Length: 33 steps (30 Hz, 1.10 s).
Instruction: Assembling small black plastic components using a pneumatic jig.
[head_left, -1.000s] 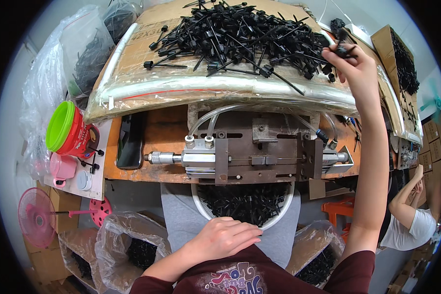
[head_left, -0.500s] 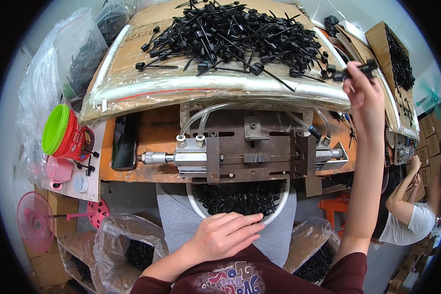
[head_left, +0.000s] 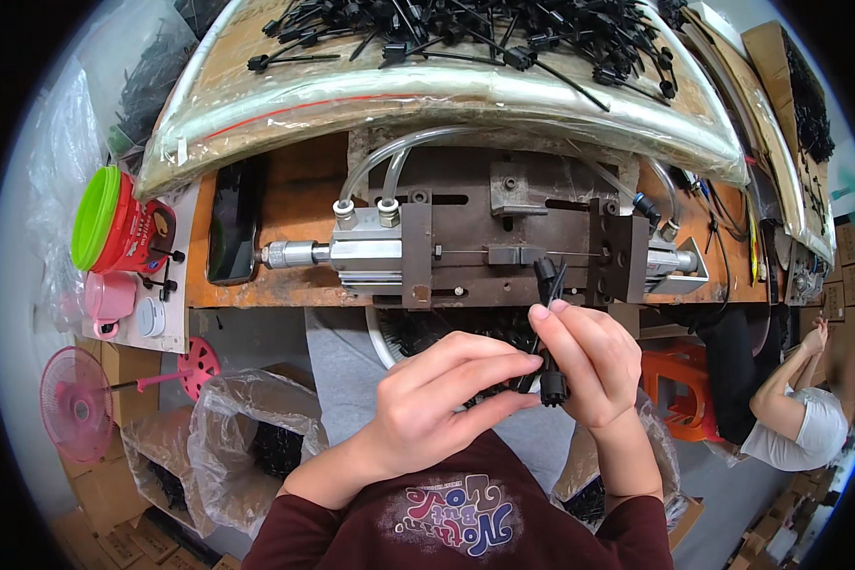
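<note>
My right hand (head_left: 594,361) pinches a few black plastic stemmed parts (head_left: 553,385) in front of the metal fixture. Their ribbed knobs poke out above and below the fingertips; how many there are is hard to tell. Close beside the lower knob, my left hand (head_left: 446,399) reaches in with thumb and fingers apart; whether it touches the parts is unclear. Just beyond the hands stands the brown metal fixture (head_left: 503,285), with a silver cylinder (head_left: 369,252) on its left and a small grey block (head_left: 513,256) midway. A white-rimmed basin (head_left: 380,337) of black parts is partly hidden beneath my hands.
A heap of similar black parts (head_left: 541,38) lies on the cardboard-covered shelf (head_left: 351,104) above. On the left are a red and green bucket (head_left: 128,223), a pink mug (head_left: 110,294) and a pink fan (head_left: 76,404). An orange stool (head_left: 679,389) and another person (head_left: 798,408) are to the right.
My right hand has come down from the shelf's right end to the fixture's front, bringing black parts. My left hand has risen from the basin's rim to meet it. The view has shifted.
</note>
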Each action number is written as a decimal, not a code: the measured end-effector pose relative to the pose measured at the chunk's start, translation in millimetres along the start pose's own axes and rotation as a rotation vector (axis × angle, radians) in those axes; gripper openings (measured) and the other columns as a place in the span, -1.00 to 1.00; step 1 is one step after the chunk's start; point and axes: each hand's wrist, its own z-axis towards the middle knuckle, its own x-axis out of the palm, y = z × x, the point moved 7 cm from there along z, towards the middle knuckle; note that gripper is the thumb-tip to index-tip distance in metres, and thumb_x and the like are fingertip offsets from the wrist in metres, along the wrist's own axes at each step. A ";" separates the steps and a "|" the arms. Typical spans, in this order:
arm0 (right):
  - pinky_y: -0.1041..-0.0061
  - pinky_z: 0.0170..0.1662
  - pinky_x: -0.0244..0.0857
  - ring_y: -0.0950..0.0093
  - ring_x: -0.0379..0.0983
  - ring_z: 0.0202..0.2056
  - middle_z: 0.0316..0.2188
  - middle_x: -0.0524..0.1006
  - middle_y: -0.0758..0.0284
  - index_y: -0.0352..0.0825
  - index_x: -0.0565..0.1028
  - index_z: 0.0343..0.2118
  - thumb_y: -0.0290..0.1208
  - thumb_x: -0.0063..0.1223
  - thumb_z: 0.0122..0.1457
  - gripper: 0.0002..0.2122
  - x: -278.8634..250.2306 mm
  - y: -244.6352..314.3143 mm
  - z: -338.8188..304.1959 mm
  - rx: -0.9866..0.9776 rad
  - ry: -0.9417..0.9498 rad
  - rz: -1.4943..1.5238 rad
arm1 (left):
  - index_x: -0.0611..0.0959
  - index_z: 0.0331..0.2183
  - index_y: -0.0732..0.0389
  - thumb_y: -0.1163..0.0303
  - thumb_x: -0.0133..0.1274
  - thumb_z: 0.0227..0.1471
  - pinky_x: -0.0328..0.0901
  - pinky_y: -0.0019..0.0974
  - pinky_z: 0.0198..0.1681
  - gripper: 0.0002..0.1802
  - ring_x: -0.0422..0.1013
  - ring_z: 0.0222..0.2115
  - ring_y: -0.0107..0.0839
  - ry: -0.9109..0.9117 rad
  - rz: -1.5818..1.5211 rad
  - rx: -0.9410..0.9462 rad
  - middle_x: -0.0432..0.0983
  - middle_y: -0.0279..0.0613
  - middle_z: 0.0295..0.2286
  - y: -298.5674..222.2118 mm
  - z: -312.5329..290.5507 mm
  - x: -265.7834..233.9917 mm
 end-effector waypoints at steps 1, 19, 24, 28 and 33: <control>0.48 -0.41 0.45 0.33 0.53 -0.43 -0.31 0.51 0.14 -0.56 0.57 -0.26 -0.56 0.14 -0.19 -0.66 -0.6 -4.1 -3.3 0.047 0.010 0.024 | 0.70 -0.27 0.29 0.57 0.37 -0.32 0.44 -0.35 -0.27 -0.59 0.53 -0.33 -0.29 -0.010 0.023 0.012 0.59 -0.12 -0.31 0.4 -1.1 1.0; 0.70 -0.51 0.30 0.58 0.44 -0.54 -0.36 0.58 0.11 -0.41 0.40 -0.23 -0.49 0.01 0.25 -0.88 -20.9 -44.2 -41.1 1.027 -0.375 0.861 | 0.67 -0.36 0.27 0.43 0.32 -0.26 0.39 -0.37 -0.40 -0.70 0.50 -0.51 -0.34 0.055 0.678 0.174 0.56 -0.08 -0.10 23.2 20.5 31.3; 0.69 -0.57 0.23 0.60 0.35 -0.61 -0.38 0.53 0.15 -0.46 0.41 -0.25 -0.44 -0.07 0.29 -0.84 -13.4 -49.9 -42.8 1.101 -0.343 1.020 | 0.67 -0.37 0.25 0.43 0.33 -0.28 0.34 -0.43 -0.50 -0.70 0.46 -0.59 -0.42 0.040 0.700 0.182 0.58 -0.11 -0.12 23.5 19.6 32.7; 0.69 -0.61 0.20 0.61 0.35 -0.62 -0.42 0.52 0.17 -0.47 0.40 -0.23 -0.47 -0.08 0.29 -0.85 -4.0 -51.4 -54.3 1.249 -0.377 1.271 | 0.68 -0.37 0.23 0.42 0.33 -0.27 0.32 -0.44 -0.52 -0.70 0.45 -0.60 -0.43 0.070 0.708 0.156 0.59 -0.11 -0.13 23.1 21.7 30.7; 0.70 -0.64 0.17 0.63 0.33 -0.65 -0.45 0.52 0.18 -0.46 0.40 -0.24 -0.45 -0.05 0.28 -0.85 2.4 -49.2 -57.1 1.316 -0.379 1.461 | 0.69 -0.20 0.28 0.54 0.35 -0.28 0.45 -0.36 -0.33 -0.54 0.55 -0.41 -0.38 0.079 0.065 -0.156 0.61 -0.10 -0.21 18.2 28.3 19.3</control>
